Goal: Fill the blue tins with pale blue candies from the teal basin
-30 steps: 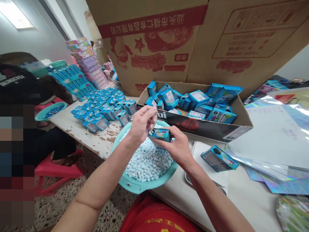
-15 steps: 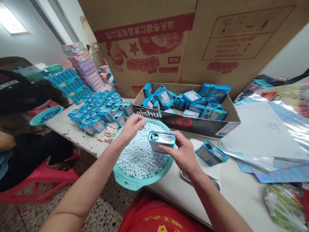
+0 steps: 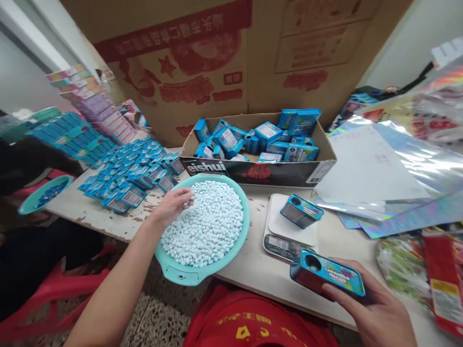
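Note:
My left hand (image 3: 175,205) is over the left part of a teal basin (image 3: 246,219) full of small pale blue candies (image 3: 208,224). Its fingers are pinched together, with a few candies at the fingertips. At the lower right, my right hand (image 3: 372,301) grips a blue tin (image 3: 327,275) from its right end; the tin's round hole faces up and looks dark inside. Another blue tin (image 3: 301,211) with a round hole rests on the white plate of a small scale (image 3: 281,245). The held tin is just in front of the scale.
An open carton (image 3: 231,168) of blue tins stands behind the basin, before a big cardboard box (image 3: 253,101). Many blue tins (image 3: 133,168) cover the table's left. Shiny sheets (image 3: 369,168) and a red packet (image 3: 441,279) lie right. A person sits at far left.
My right hand has carried its tin from above the basin to the right, in front of the scale. My left hand has lowered toward the candies. The view has shifted right.

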The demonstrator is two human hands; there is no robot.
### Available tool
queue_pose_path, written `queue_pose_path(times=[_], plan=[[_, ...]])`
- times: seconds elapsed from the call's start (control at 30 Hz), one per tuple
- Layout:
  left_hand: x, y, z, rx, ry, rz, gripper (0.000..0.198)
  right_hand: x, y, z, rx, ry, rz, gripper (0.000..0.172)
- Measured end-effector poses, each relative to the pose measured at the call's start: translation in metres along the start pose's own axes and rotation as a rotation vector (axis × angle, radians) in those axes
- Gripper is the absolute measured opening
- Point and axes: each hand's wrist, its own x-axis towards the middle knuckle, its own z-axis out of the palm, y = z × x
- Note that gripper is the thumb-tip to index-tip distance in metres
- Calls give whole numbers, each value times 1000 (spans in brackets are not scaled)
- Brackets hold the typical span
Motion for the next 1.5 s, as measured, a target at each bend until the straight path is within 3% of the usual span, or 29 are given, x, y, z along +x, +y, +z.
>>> queue_pose_path(times=[0.1, 0.2, 0.3, 0.43, 0.53, 0.63, 0.77, 1.03, 1.13, 1.2, 1.27, 1.37, 1.5], plan=[[7, 4, -4, -131, 17, -98, 29, -15, 16, -8, 4, 11, 80, 31], [20, 20, 20, 121, -141, -120, 28, -21, 19, -8, 31, 13, 130, 32], [35, 46, 67, 328, -361, 3, 23, -22, 19, -5, 76, 29, 131, 32], [52, 71, 144, 601, -570, 181, 3, -25, 21, -7, 110, 70, 132, 32], [59, 75, 194, 769, -673, 338, 16, -27, 24, -11, 87, 104, 122, 32], [61, 74, 229, 874, -721, 483, 22, -26, 27, -17, 80, 148, 130, 32], [61, 71, 252, 1043, -740, 607, 22, -24, 31, -23, 86, 161, 159, 34], [60, 70, 256, 1010, -720, 641, 29, -19, 34, -26, 99, 173, 191, 38], [62, 72, 252, 866, -696, 600, 25, -19, 36, -26, 103, 166, 203, 39], [64, 73, 244, 679, -706, 494, 17, -21, 36, -26, 100, 164, 205, 38], [65, 74, 228, 456, -669, 345, 6, -23, 36, -28, 104, 177, 208, 37], [65, 72, 190, 240, -482, 179, 18, -25, 36, -31, 116, 208, 214, 37], [57, 62, 126, 293, -287, 51, 30, -25, 39, -34, 94, 219, 235, 38]])
